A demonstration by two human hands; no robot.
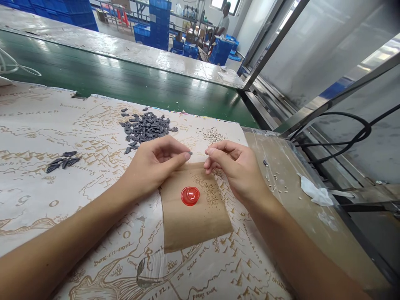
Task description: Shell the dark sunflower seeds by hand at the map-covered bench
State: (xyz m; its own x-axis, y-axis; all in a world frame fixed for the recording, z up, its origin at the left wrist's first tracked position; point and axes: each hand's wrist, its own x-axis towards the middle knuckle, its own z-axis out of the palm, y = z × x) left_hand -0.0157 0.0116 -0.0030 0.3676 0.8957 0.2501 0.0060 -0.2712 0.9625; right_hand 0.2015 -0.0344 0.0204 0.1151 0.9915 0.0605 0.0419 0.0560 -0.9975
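Note:
My left hand [156,162] is curled, thumb and forefinger pinched on a tiny dark piece at the fingertips. My right hand [236,166] faces it a few centimetres away, fingers bent in a pinch; what it holds is too small to make out. Both hover over the far edge of a brown paper sheet [193,221]. A small red cap [190,196] lies on that sheet beside a scatter of tiny grains [208,187]. A pile of dark slim pieces [145,127] sits just beyond my left hand. A smaller group of the same dark pieces [62,161] lies at the left.
The table wears a map-print cover [46,137]. Behind it runs a green conveyor belt [125,79]. A crumpled white tissue [314,191] and black cables [337,141] lie at the right by a metal frame. Blue crates [159,23] and a person [223,21] are far back.

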